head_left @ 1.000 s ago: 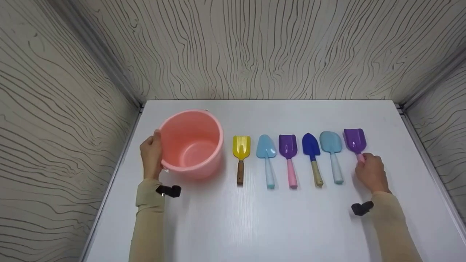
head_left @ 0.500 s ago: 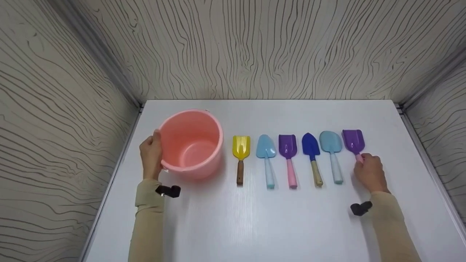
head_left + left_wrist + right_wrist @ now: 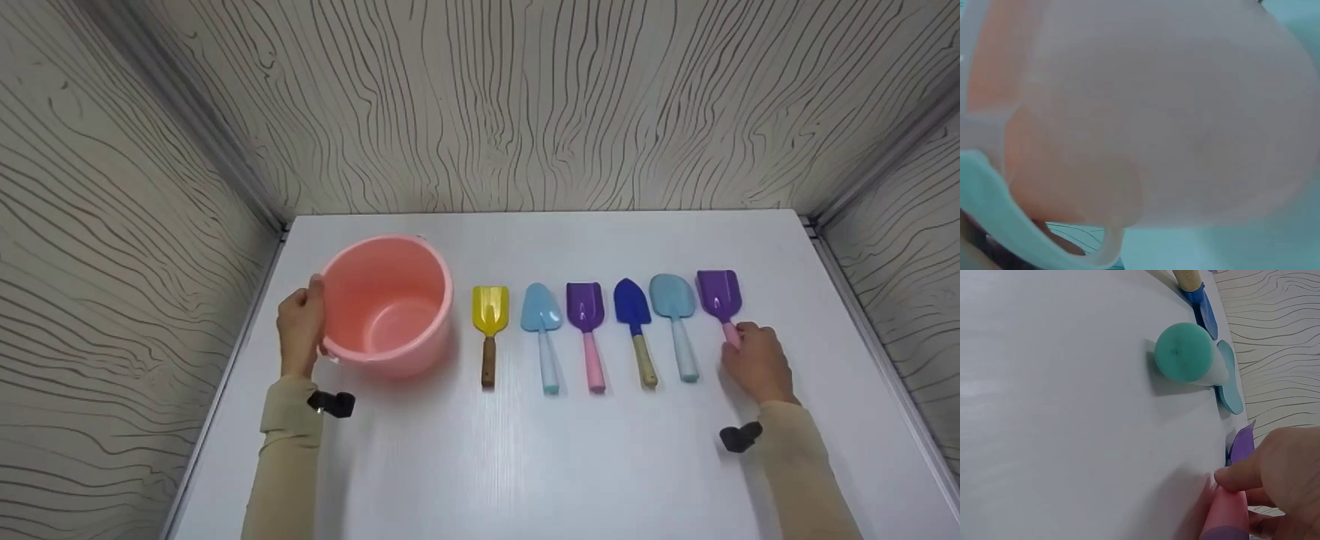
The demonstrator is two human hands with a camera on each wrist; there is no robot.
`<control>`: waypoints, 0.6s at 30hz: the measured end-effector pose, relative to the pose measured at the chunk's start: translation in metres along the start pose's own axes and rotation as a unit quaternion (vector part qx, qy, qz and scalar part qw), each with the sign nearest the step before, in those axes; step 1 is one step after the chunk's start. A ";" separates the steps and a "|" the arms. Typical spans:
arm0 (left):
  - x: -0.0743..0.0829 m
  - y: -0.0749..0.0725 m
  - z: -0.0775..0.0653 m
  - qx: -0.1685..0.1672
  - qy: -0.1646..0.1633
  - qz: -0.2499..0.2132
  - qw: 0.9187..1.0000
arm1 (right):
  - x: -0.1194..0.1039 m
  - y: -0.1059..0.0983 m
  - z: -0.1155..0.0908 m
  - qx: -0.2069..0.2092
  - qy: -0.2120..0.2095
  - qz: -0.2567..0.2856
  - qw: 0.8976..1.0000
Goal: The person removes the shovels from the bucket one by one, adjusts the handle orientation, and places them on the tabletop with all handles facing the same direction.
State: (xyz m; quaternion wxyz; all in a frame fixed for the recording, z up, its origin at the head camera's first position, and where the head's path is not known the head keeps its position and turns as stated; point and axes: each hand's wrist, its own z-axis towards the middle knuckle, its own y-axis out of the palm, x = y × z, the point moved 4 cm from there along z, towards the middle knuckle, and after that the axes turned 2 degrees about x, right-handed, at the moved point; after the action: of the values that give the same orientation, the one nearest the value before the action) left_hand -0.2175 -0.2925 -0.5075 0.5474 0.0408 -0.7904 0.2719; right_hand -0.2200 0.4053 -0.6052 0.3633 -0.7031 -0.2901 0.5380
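Observation:
A pink bucket (image 3: 397, 360) stands at the left of the white table, its mouth tilted toward the head camera. My left hand (image 3: 301, 326) grips its left rim, thumb at the edge; the left wrist view is filled by the bucket's wall (image 3: 1174, 112) and its pale handle (image 3: 1022, 225). At the right end of a row of toy shovels, my right hand (image 3: 757, 364) pinches the pink handle (image 3: 1227, 512) of a purple shovel (image 3: 720, 294). The blade lies on or close to the table; which, I cannot tell.
Left of the held shovel lie a light blue-grey shovel (image 3: 673, 296), a dark blue trowel (image 3: 632, 301), another purple shovel (image 3: 585, 306), a light blue trowel (image 3: 541, 307) and a yellow shovel (image 3: 490, 309). Patterned walls (image 3: 480, 105) border the table (image 3: 525, 465) at the back and sides.
The right hand has drawn the purple shovel slightly left, closer to the blue-grey one. The head view has shifted a little. My left hand keeps its grip on the bucket.

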 end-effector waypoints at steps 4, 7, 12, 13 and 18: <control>0.004 -0.006 -0.001 0.000 0.010 0.050 0.999 | -0.001 0.000 -0.002 -0.003 0.002 0.000 1.000; 0.010 -0.010 -0.004 0.001 0.019 0.089 0.996 | -0.002 0.000 -0.003 -0.009 0.003 0.001 1.000; 0.018 -0.010 -0.004 -0.014 0.038 0.134 0.990 | -0.005 -0.002 -0.004 -0.013 0.000 -0.005 1.000; 0.018 -0.010 -0.005 -0.018 0.039 0.143 0.989 | -0.006 -0.002 -0.004 -0.013 -0.002 -0.008 1.000; 0.017 -0.006 -0.011 0.004 0.060 0.184 0.981 | -0.016 -0.003 -0.007 0.010 -0.039 -0.052 0.998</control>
State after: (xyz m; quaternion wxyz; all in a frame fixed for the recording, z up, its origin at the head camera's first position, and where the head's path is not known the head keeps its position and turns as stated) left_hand -0.2126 -0.2880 -0.4871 0.5346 -0.1193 -0.7488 0.3731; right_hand -0.2175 0.3932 -0.5932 0.3867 -0.6618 -0.3346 0.5481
